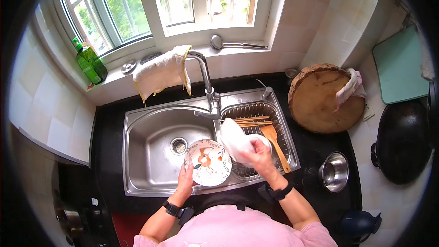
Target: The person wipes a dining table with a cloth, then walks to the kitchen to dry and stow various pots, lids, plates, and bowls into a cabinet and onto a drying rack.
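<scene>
My left hand (185,182) grips the lower left rim of a patterned ceramic dish (208,163) with orange and leaf decoration. The dish is over the front of the steel sink (151,147), close to the divider. In my right hand (259,156) is a blurred white item (233,140); I cannot tell whether it is a bowl or a cloth. It is held above the wire drying basket (279,137) in the right basin. Behind that hand, a white bowl (265,140) shows partly in the basket. Wooden chopsticks (252,122) and a wooden spatula (273,139) lie there too.
A chrome faucet (205,72) stands behind the sink, a cloth (164,72) draped over its spout. To the right are a round wooden chopping block (324,106), a steel bowl (334,172) and a black wok (403,144). A green bottle (90,62) stands on the sill.
</scene>
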Tool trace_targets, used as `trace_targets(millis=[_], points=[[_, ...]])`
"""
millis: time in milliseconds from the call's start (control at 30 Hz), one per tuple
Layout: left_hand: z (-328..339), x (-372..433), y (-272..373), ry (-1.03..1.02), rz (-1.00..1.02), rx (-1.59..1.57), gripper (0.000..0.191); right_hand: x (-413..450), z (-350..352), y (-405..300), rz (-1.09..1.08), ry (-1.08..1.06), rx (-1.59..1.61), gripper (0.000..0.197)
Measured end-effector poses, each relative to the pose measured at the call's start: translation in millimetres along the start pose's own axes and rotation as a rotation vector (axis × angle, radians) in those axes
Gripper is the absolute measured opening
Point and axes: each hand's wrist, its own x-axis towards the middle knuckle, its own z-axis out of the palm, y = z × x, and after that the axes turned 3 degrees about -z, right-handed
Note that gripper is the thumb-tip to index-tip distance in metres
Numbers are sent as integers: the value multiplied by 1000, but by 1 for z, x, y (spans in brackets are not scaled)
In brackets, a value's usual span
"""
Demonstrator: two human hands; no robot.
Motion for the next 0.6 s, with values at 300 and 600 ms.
trace_targets(millis=[300,600], points=[[12,3,-9,-244,-154,-134,63,-46,31,31,-828,-486,-1150,12],[6,4,-20,-304,-229,-153,73,-67,31,62,-778,-493,-1186,16]])
